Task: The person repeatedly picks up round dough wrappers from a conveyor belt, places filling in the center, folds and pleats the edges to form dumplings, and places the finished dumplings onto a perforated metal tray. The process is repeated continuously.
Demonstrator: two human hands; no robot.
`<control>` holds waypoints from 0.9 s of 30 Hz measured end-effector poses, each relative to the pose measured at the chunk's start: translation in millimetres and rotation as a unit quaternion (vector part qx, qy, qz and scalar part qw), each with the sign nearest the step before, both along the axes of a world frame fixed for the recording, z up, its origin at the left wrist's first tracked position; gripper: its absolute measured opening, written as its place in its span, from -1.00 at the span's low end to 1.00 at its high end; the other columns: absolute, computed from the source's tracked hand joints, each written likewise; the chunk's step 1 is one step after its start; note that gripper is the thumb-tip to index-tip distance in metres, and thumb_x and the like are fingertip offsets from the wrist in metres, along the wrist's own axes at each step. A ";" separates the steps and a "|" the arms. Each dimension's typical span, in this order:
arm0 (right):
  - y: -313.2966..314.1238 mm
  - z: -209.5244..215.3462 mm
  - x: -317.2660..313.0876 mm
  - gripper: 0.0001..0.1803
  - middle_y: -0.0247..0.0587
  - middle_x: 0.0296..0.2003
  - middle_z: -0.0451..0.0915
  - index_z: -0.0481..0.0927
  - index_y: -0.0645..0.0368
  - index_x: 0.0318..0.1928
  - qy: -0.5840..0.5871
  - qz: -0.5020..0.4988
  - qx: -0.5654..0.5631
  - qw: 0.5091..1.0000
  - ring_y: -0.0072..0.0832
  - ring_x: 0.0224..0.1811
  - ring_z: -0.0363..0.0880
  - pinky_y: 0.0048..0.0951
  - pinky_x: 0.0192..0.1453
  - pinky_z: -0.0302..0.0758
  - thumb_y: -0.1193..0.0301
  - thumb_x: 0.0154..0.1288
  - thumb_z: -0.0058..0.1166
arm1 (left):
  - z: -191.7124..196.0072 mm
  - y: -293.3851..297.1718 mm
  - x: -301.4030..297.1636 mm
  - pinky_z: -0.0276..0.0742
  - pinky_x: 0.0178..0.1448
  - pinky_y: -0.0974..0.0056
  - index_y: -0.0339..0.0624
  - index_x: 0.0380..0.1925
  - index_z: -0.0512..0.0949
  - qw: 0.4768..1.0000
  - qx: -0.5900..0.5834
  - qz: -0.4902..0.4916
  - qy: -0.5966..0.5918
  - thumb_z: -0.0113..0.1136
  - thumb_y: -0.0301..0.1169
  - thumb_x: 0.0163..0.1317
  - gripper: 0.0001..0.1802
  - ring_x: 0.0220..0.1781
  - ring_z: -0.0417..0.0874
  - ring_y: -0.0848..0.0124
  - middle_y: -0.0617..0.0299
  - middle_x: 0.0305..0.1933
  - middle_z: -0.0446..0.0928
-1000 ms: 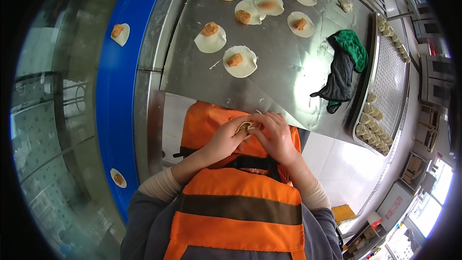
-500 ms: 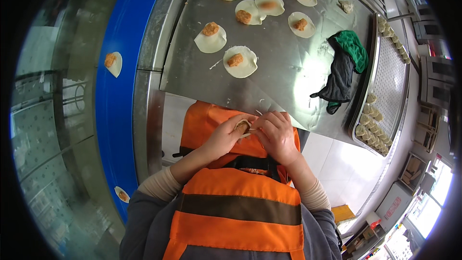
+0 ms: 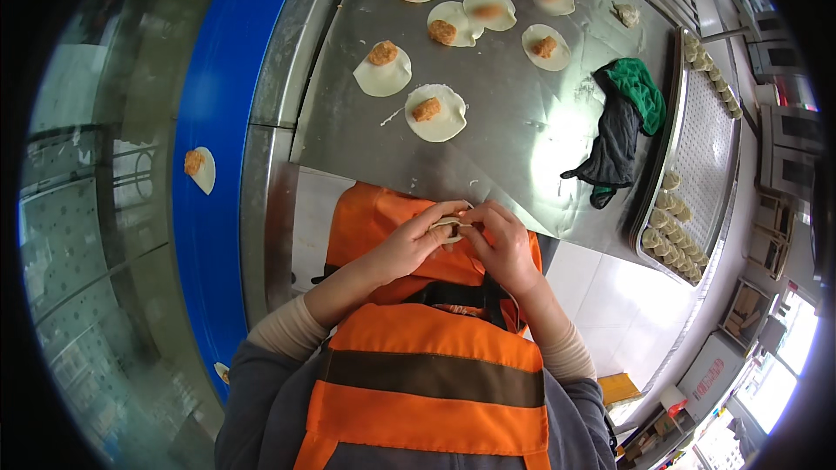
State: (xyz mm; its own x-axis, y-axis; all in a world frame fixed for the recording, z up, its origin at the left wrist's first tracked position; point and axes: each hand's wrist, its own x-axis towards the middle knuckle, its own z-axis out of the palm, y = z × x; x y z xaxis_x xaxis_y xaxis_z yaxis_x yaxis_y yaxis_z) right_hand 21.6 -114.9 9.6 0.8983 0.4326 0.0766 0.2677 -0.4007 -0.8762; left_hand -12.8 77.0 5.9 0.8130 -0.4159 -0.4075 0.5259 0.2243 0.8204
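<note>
Above my orange apron (image 3: 374,218), at the near table edge, I hold a partly folded dumpling (image 3: 452,238) between both hands. My left hand (image 3: 425,231) curls around its left side. The fingertips of my right hand (image 3: 503,248) pinch its pale dough rim. My fingers hide most of the dumpling. Round wrappers with orange-brown filling lie flat on the steel table, the closest being one wrapper (image 3: 444,124) just beyond my hands. Left of it sits another filled wrapper (image 3: 383,74). Two wrappers farther back overlap; the filling on one of them (image 3: 489,7) looks blurred.
At left runs a blue belt (image 3: 218,235) bearing a filled wrapper (image 3: 205,172); another shows by my left sleeve. A green and dark grey cloth (image 3: 614,139) lies on the steel table (image 3: 348,135). Right stands a perforated tray (image 3: 707,135) with rows of dumplings.
The wrappers on the blue belt have shifted toward me. My fingers have closed further over the dumpling, covering the filling that showed earlier.
</note>
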 end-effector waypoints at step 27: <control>2.4 10.9 10.6 -0.77 -0.35 -0.40 0.58 0.56 0.07 -0.36 -0.156 0.010 -0.076 0.985 -0.34 -0.37 0.51 -0.33 -0.25 0.38 0.54 -0.05 0.33 | 11.6 -10.1 -1.5 0.52 0.00 0.38 -0.29 0.16 0.41 0.978 -0.123 0.145 0.083 -0.30 -0.32 0.60 -0.63 -0.16 0.56 0.46 0.18 -0.07 0.51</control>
